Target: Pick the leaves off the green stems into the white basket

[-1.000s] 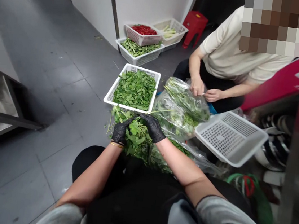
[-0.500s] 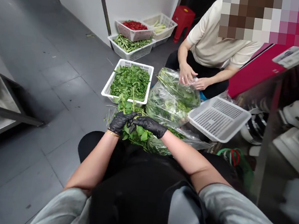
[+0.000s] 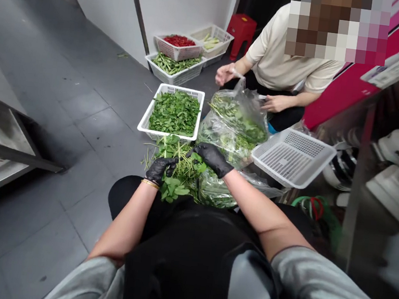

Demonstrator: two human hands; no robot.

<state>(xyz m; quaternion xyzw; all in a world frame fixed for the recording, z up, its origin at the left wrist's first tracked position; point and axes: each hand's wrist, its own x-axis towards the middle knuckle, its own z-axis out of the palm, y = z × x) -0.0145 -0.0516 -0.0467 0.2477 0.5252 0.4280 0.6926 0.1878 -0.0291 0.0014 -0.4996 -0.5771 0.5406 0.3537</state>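
My left hand [image 3: 161, 169], in a black glove, is closed around leafy green stems [image 3: 173, 187] whose leaves hang below it. My right hand [image 3: 214, 158], also gloved, pinches a leafy sprig [image 3: 197, 164] a little to the right. Between and beneath both hands lies a pile of stems and greens [image 3: 185, 164]. Just beyond it stands a white basket [image 3: 144, 116] full of picked leaves [image 3: 175, 112]. A clear plastic bag of greens [image 3: 216, 190] lies against my right wrist, and larger bags [image 3: 237, 120] sit farther off.
Opposite me, a co-worker's hands [image 3: 272, 102] hold a bag open. A white basket [image 3: 293, 156] stands at right. Stacked baskets of red peppers [image 3: 179, 41] and green vegetables [image 3: 175, 64] are by the wall, beside a red stool [image 3: 241, 31]. A metal shelf [image 3: 9, 155] edges the left.
My hands have moved apart, the left lower and the right upward to the right. The co-worker's hands have lifted and spread the plastic bag's opening.
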